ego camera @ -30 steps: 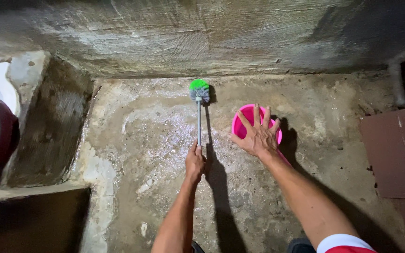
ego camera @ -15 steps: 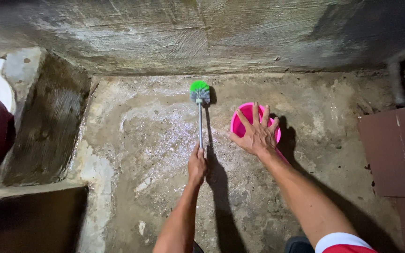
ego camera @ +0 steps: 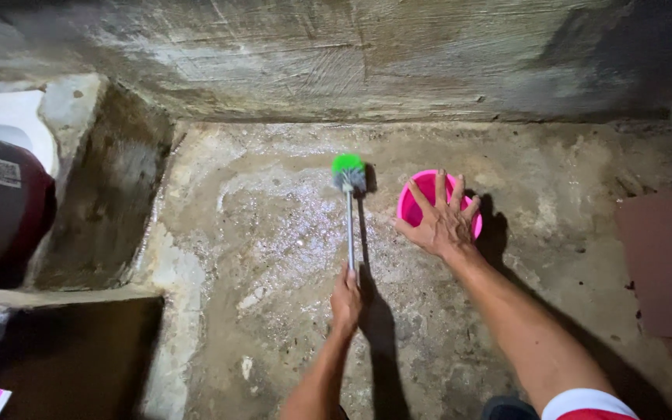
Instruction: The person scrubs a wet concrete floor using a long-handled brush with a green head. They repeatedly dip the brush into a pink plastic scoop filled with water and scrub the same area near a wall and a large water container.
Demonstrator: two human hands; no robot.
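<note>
I've got a rough concrete wall (ego camera: 336,54) ahead, wet concrete floor (ego camera: 274,233) below, a dark red container (ego camera: 1,202) far left, brown tile (ego camera: 663,264) right.

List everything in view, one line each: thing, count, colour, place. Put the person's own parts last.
scrub brush: one, green and grey head on a pale long handle, head down on the wet floor centre.
bowl: one, bright pink, on the floor right of the brush.
floor: one, grey-brown concrete, wet and shiny in the middle.
wall: one, stained grey concrete, along the top.
dark red container: one, far left edge, partly cut off.
brown tile: one, reddish brown, right edge.
left hand: one, closed on the brush handle's near end.
right hand: one, fingers spread over the bowl's rim.
</note>
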